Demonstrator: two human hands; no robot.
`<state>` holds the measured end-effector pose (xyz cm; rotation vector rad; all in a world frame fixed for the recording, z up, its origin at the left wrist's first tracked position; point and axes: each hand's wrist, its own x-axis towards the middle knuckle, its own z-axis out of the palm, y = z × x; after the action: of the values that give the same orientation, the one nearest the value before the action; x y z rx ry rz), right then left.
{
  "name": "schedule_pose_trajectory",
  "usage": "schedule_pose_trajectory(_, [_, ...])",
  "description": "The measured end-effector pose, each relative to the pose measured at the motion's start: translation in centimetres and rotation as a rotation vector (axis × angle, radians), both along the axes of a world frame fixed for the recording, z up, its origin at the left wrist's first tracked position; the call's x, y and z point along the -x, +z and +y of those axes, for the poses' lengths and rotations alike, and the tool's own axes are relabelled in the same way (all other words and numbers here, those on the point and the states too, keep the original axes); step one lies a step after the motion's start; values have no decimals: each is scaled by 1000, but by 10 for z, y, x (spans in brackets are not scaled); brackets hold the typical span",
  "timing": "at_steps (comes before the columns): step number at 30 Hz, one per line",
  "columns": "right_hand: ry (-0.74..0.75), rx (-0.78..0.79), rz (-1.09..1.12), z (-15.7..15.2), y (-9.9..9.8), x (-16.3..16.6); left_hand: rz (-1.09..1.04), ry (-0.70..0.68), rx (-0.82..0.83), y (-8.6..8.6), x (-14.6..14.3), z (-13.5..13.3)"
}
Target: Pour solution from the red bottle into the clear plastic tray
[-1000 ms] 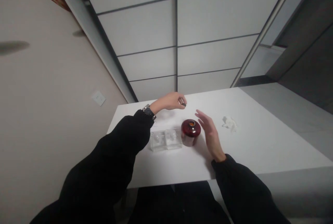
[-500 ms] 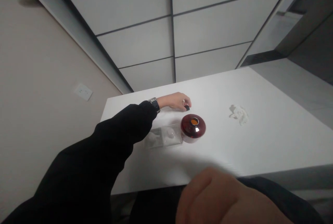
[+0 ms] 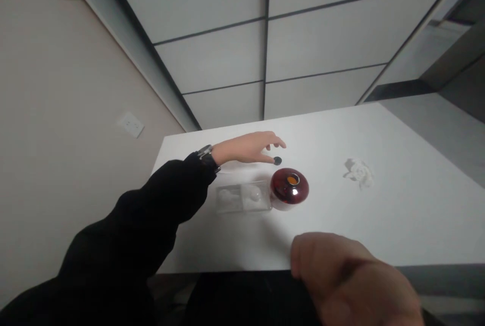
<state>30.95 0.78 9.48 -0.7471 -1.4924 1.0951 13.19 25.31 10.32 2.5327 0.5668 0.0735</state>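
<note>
My left hand (image 3: 250, 147) reaches out over the white table (image 3: 397, 215), fingers spread apart above a small black cap (image 3: 278, 160) that lies on the tabletop just under the fingertips. A dark red round bottle (image 3: 290, 189) with an open orange mouth stands right in front of the cap. A clear plastic box (image 3: 243, 198) lies against the bottle's left side. My right hand (image 3: 352, 278) is raised very close to the camera at the bottom right, blurred, its fingers curled inward; I cannot make out anything in it.
A crumpled white tissue (image 3: 359, 172) lies on the table to the right of the bottle. A wall socket (image 3: 130, 124) sits on the beige wall at the left. Panelled sliding doors stand behind the table's far edge.
My left hand has let go of the black cap, which now lies on the table, and its fingers have opened. My right hand left the bottle and rose close to the camera.
</note>
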Motion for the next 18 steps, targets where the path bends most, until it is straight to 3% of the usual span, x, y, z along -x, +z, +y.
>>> schedule_pose_trajectory(3, [21,-33,29,4,-6,16,-186,183,-38,25,44,-49])
schedule_pose_trajectory(5, [-17,-12,-15,5,-21,31,-270,357,-20,25,72,-87])
schedule_pose_trajectory(8, [-34,0,-142,9,-51,55,-431,554,41,-3,101,-134])
schedule_pose_trajectory(11, [-29,-45,-247,16,-77,76,-527,652,95,-43,110,-160])
schedule_pose_trajectory(14, [-53,-169,-325,20,-92,92,-614,631,114,-69,105,-166])
schedule_pose_trajectory(18, [-200,-309,-411,16,-101,104,-657,648,116,-79,101,-164])
